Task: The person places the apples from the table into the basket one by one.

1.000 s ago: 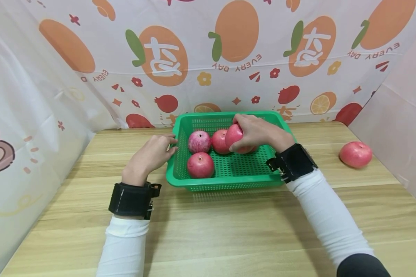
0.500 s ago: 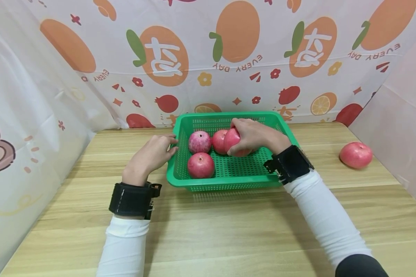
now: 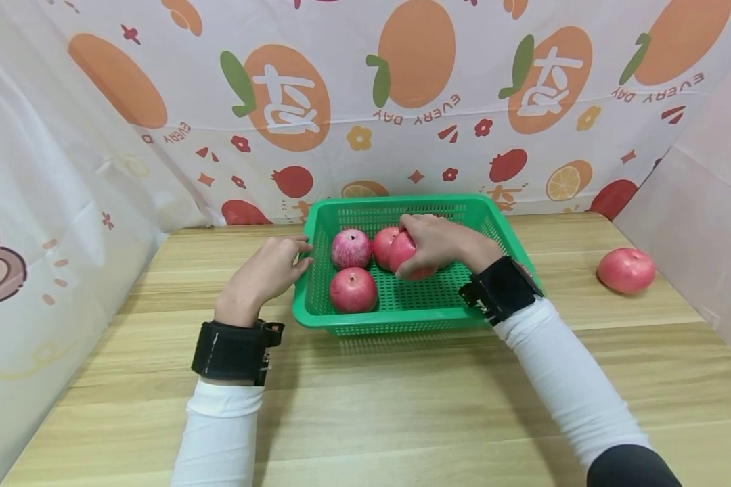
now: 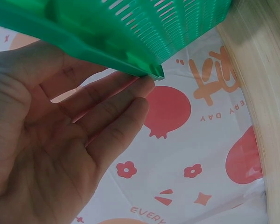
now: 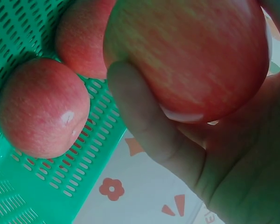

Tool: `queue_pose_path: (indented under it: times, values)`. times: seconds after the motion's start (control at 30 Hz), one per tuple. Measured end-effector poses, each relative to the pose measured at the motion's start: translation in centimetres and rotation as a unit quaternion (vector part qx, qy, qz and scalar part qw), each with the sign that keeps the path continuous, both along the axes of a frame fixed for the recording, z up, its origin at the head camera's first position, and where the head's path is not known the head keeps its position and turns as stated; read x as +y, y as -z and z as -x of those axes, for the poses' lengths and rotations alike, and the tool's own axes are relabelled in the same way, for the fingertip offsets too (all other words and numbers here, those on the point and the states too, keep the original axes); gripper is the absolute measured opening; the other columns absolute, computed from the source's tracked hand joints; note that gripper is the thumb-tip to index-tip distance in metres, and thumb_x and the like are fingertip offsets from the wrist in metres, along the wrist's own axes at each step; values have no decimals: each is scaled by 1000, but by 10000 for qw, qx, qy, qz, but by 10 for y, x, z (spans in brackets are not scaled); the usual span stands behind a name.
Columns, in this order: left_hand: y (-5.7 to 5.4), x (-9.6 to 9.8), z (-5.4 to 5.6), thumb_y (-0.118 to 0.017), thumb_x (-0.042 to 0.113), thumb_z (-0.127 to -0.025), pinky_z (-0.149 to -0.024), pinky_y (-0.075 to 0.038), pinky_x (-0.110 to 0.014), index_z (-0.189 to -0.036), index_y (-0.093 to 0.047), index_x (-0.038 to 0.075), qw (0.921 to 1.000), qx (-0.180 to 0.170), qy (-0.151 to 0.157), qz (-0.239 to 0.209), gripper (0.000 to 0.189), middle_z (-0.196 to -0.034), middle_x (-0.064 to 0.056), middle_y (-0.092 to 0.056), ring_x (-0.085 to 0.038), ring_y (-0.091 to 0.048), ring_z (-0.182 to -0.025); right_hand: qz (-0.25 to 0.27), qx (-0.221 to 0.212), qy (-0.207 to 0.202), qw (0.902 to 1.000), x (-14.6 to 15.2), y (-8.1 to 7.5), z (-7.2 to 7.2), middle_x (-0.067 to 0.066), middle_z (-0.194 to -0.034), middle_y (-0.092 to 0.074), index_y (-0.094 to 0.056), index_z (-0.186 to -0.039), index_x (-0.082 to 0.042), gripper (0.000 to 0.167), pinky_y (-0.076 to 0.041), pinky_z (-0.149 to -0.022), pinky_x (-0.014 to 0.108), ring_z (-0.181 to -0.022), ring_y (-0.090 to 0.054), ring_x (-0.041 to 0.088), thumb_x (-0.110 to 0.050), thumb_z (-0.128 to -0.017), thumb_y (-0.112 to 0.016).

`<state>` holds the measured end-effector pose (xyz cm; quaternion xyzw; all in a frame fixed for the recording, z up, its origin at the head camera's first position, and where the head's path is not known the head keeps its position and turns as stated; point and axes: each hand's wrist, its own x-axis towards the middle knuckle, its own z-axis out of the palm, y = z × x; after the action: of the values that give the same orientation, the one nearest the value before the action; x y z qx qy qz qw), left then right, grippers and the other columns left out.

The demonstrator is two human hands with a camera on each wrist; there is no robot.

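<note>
My right hand [image 3: 435, 240] grips a red apple [image 3: 403, 251] inside the green plastic basket [image 3: 402, 315]. In the right wrist view the thumb presses along the side of this streaked apple [image 5: 186, 56], with part of the basket and two other apples behind it. To its left in the head view sit a purplish-red apple [image 3: 351, 248], a redder apple [image 3: 353, 290] nearer the front, and an apple [image 3: 384, 245] partly covered by the held one. At the basket's left rim rests my left hand [image 3: 271, 270]; its wrist view has nearly straight fingers [image 4: 116, 105] touching under the rim.
One more apple [image 3: 626, 270] lies on the wooden table [image 3: 371, 406], to the right of the basket. Behind the basket hangs a fruit-printed curtain [image 3: 341, 162]. Pale sheeting [image 3: 700, 223] borders the table on the right.
The right hand has shifted a little left and down with the apple, deeper into the basket, close beside the other apples. The left hand stays at the rim.
</note>
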<state>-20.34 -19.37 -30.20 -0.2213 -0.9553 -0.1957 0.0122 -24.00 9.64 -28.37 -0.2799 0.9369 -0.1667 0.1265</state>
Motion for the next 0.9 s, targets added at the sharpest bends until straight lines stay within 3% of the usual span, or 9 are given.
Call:
queue_pose_path:
  times: [0.2,0.43,0.7,0.9]
  values:
    - [0,0,0,-64,-1,-97,-91,-54,-49,-123,-63,-18,10000,16,0,3,31,-137,-34,-54,-45,-61,-118,-158,62,-92,9998,-4,3,1,13,-116,-57,-48,-128,-4,68,-54,-84,42,-109,-53,30,-39,-81,-82]
    - [0,0,0,-63,0,-98,-92,-54,-49,-124,-63,-18,10000,-4,-8,-2,31,-138,-34,-54,-44,-61,-118,-140,-147,-32,9998,-7,7,1,13,-118,-56,-48,-132,-4,71,-54,-82,41,-108,-53,29,-38,-80,-83]
    - [0,0,-1,-64,0,-98,-82,-55,-43,-124,-62,-17,10000,-38,-19,-8,32,-139,-34,-53,-42,-64,-110,-183,-342,-47,9992,-10,8,3,13,-118,-56,-48,-132,-4,69,-54,-82,40,-106,-55,29,-35,-81,-82]
    - [-1,0,0,-63,0,-98,-81,-54,-42,-124,-62,-17,10000,-22,-3,9,31,-139,-34,-53,-41,-64,-110,-473,-494,-13,9977,-13,8,4,11,-120,-54,-45,-141,-8,76,-53,-83,40,-108,-53,27,-36,-80,-81]
